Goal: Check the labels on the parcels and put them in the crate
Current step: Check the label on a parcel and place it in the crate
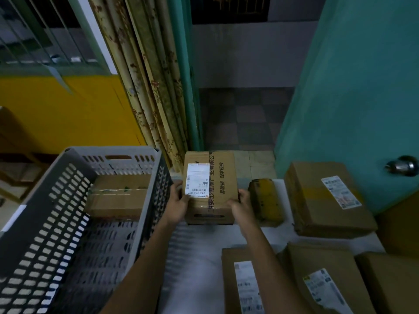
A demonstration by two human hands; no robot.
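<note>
Both hands, left hand (179, 206) and right hand (241, 206), clasped the labelled parcel (209, 189) between them, just right of the crate (74, 200) holding one box (119, 196), several parcels remaining rightward

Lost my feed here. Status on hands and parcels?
Both hands, left and right, gripping a labelled box beside the crate. One box already inside. Path clear.
</note>
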